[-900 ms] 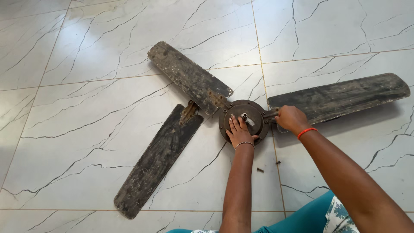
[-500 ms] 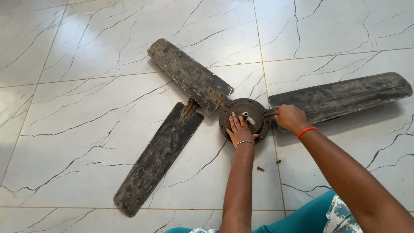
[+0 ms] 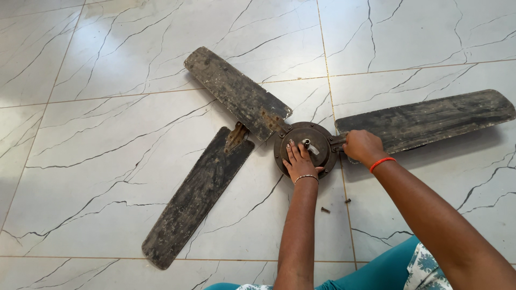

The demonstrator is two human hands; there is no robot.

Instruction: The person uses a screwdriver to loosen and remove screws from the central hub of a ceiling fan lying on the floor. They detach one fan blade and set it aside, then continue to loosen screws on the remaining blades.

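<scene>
Three fan blades and one motor hub make up the ceiling fan laid flat on the floor, seen from the head camera.

The left hand [image 3: 299, 159] lies flat on the motor hub [image 3: 306, 147], fingers spread and released, palm pressing down beside the short metal shaft [image 3: 307, 143] at the hub's centre. The right hand [image 3: 363, 146] is clenched at the hub's right edge, where the right blade [image 3: 430, 121] joins its bracket; what the fist encloses cannot be told.

Beyond the left hand, the upper blade [image 3: 236, 92] runs away to the upper left, attached to the hub by a rusted bracket. To the left of the left hand lies the detached blade [image 3: 199, 194], its bracket end near the hub but apart from it. Below and between the two wrists, two small dark screws [image 3: 325, 210] rest loose on the tile. Nothing stands between the hands and the hub.

All blades are long, flat and round-ended, dark, heavily soiled and flaking. The hub is a round metal disc, brown with rust.

The floor [image 3: 107, 134] is glossy white marble-pattern tile with dark veins and thin grout lines. An orange band sits on the right wrist, a beaded bracelet on the left. Teal cloth shows at the bottom edge.
</scene>
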